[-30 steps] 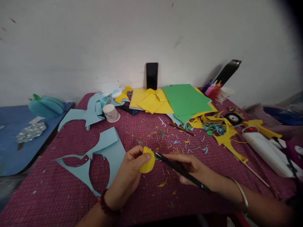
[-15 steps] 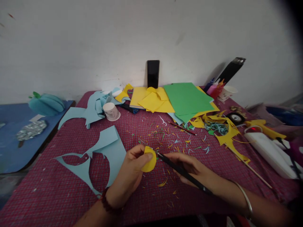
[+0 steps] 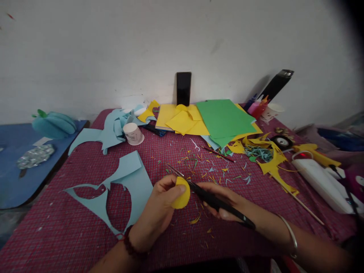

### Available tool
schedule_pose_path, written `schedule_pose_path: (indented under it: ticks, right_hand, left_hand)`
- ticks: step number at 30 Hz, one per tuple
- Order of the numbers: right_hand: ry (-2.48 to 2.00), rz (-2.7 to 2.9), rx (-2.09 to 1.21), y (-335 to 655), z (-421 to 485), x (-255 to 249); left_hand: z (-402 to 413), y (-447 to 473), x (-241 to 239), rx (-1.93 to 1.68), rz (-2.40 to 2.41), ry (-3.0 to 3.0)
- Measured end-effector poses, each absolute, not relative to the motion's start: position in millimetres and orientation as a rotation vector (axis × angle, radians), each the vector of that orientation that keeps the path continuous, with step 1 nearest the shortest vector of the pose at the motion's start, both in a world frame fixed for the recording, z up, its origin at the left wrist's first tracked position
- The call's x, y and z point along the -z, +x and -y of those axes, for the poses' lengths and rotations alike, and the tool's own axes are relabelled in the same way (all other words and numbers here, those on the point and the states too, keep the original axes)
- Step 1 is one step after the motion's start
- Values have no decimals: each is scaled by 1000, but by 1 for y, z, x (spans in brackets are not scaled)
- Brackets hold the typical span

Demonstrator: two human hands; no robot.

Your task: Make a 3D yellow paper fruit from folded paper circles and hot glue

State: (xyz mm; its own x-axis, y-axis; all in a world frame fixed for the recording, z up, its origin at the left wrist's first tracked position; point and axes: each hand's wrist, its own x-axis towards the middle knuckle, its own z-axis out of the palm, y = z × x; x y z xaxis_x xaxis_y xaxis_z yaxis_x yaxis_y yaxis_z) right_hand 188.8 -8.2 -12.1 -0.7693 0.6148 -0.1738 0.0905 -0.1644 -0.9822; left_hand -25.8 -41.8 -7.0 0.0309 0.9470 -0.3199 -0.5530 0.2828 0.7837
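Note:
My left hand (image 3: 160, 206) pinches a small round yellow paper piece (image 3: 181, 193) between thumb and fingers, held just above the red checked tablecloth (image 3: 85, 235). My right hand (image 3: 224, 201) grips black-handled scissors (image 3: 210, 197). Their thin blades reach up and left past the top edge of the yellow piece. Small coloured paper snippets (image 3: 207, 170) lie scattered just beyond both hands.
Light blue paper offcuts (image 3: 125, 178) lie to the left, with a paper cup (image 3: 133, 134) behind them. Yellow and green sheets (image 3: 222, 117) and a black phone (image 3: 183, 88) sit by the wall. Yellow scraps, a tape roll (image 3: 281, 141) and a white device (image 3: 321, 182) lie at the right.
The scissors have slid forward and left, so their blades now stick out past the yellow piece. My right hand has moved slightly toward my left hand.

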Motion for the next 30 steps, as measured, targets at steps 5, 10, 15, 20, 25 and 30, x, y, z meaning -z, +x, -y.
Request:
schedule_pose_path:
  ticks: [5,10,15,20,25,30]
  right_hand:
    - [-725,1780,-2010,188,3,-5]
    - [-731,1810,-2008,188,0,-7]
    - [-726,1711,-2028,189,-1,10]
    - [-720,1729,-1988,191,-1,12]
    - [-731,1769,-2001,191,-4,3]
    - [-721,1724,-2028,189,-5,8]
  left_hand:
    - [41,-28,7,-1195,-946,520]
    - [39,-29,6,-1161,-969,526]
    - [39,-30,4,-1134,-1010,545]
    - [39,-31,3,-1105,-1044,556]
    - [37,-33,2,-1082,-1072,555]
    - [37,-33,-1,-1067,-1082,562]
